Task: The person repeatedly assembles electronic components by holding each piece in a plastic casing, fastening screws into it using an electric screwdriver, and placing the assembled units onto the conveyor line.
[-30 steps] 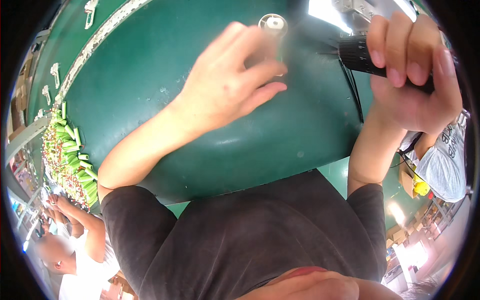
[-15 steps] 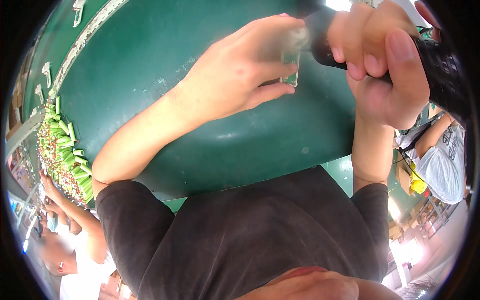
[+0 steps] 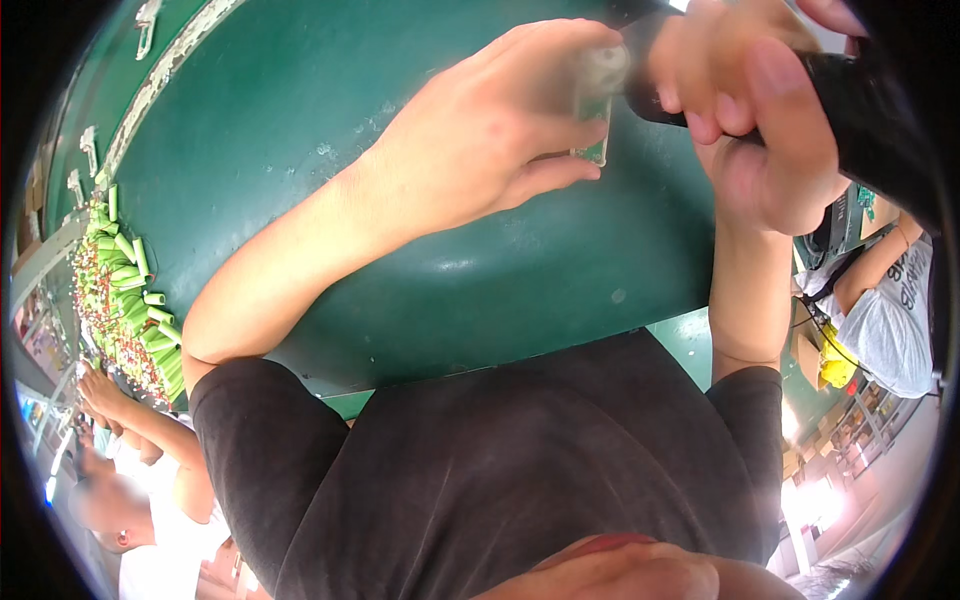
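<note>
My left hand [image 3: 480, 130] reaches over the table and pinches a small clear plastic piece with a green circuit board [image 3: 593, 128] between thumb and fingers. Its upper end is blurred. My right hand [image 3: 775, 140] is wrapped round a thick black handheld tool [image 3: 870, 130] at the upper right. The tool's dark front end [image 3: 645, 75] points left and comes close to the upper end of the board piece. Blur hides whether the two touch. I cannot tell the tool's exact kind.
A green tabletop [image 3: 480, 270] lies under my hands. Along its left side is a pile of light-green cylinders with red and white bits [image 3: 130, 290]. A person in white [image 3: 170, 500] works at the lower left. Another person in a grey shirt [image 3: 885, 330] is at the right, near a yellow item [image 3: 836, 362].
Both hands have shifted slightly upward in the view. The board piece has moved a little right, and my right hand with the black tool slightly left. The grips stay the same.
</note>
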The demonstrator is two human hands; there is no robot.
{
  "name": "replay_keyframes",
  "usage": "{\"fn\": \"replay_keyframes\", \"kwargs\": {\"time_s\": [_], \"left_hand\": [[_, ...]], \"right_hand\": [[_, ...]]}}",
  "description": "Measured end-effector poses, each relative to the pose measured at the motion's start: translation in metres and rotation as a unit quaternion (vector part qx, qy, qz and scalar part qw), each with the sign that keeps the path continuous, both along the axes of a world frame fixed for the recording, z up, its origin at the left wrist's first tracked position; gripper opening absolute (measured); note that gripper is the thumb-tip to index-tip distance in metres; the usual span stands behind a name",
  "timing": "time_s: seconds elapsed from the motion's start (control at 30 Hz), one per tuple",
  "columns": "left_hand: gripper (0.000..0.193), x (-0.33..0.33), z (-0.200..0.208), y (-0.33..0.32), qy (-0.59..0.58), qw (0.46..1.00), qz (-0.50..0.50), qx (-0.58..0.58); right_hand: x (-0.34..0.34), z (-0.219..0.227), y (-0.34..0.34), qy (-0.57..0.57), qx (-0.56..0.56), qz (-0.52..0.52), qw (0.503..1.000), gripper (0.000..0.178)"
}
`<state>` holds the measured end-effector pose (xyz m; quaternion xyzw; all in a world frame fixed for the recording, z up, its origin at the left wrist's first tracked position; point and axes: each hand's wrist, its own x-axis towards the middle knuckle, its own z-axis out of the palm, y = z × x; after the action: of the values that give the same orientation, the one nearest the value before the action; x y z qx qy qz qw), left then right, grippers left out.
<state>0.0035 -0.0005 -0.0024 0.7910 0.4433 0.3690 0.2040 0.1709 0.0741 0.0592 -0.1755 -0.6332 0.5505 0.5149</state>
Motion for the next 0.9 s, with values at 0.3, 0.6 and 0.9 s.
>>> {"fn": "replay_keyframes", "kwargs": {"time_s": [0.3, 0.6, 0.9], "left_hand": [[0.028, 0.000, 0.001, -0.002, -0.003, 1.000, 0.004, 0.017], [0.027, -0.012, 0.032, 0.013, 0.103, 0.992, 0.060, 0.044], [0.040, -0.121, 0.052, 0.103, 0.176, 0.919, 0.354, -0.002]], "right_hand": [[-0.008, 0.004, -0.014, 0.029, -0.078, 0.010, 0.996, 0.038], [0.034, 0.053, 0.007, -0.090, 0.013, -0.066, 0.994, 0.035], [0.107, 0.005, 0.014, -0.107, 0.020, 0.068, 0.992, 0.040]]}}
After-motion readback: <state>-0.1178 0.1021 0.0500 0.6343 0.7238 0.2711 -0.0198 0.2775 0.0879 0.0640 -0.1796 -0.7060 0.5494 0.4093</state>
